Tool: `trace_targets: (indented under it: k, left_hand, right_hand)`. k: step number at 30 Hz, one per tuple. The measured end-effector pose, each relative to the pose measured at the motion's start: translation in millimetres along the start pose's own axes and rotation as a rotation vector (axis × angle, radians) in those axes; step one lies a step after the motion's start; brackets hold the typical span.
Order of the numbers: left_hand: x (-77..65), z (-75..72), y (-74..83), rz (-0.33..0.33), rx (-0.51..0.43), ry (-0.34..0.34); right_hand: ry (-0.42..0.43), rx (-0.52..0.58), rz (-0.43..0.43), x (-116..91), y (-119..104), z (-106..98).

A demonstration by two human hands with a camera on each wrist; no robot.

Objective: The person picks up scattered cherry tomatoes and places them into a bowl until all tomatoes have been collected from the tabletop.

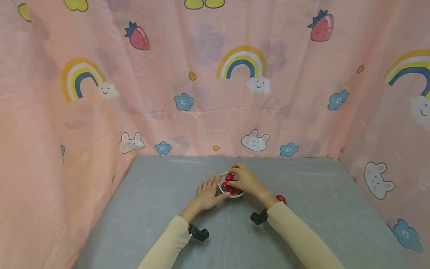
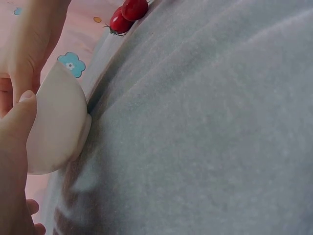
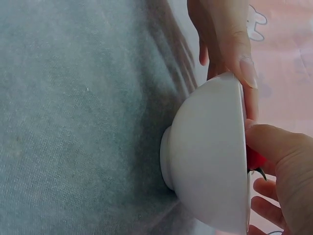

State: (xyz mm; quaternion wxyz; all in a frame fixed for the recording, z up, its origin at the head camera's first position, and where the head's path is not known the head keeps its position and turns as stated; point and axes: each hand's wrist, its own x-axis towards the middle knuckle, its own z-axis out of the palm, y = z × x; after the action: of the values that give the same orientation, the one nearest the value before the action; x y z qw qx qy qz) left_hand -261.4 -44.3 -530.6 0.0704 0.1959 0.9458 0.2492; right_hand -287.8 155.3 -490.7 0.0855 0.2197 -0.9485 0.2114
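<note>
A white bowl stands on the grey table with several cherry tomatoes inside. My left hand steadies the bowl from the left, its thumb on the near rim and its index finger along the far side. From the right, my right hand reaches over the rim and pinches a red cherry tomato between thumb and fingers. In the right wrist view, the held tomato with its green stalk shows at the rim, partly hidden by the thumb. The left wrist view shows the bowl's outer wall.
Two more cherry tomatoes lie together on the table to the right of the bowl; the head view shows a tomato partly behind my right wrist. A pink patterned curtain surrounds the grey tabletop at the back and sides.
</note>
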Motion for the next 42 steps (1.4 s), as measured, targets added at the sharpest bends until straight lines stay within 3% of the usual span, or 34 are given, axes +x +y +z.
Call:
trace_targets:
  k: [19, 42]
  left_hand:
    - [1.2, 0.3, -0.9, -0.002, 0.006, -0.015]
    - [6.8, 4.9, -7.9, -0.012, -0.012, -0.037]
  right_hand:
    - [0.031, -0.043, 0.026, 5.1, 3.6, 12.7]
    - [0.091, 0.039, -0.007, 3.8, 4.4, 8.8]
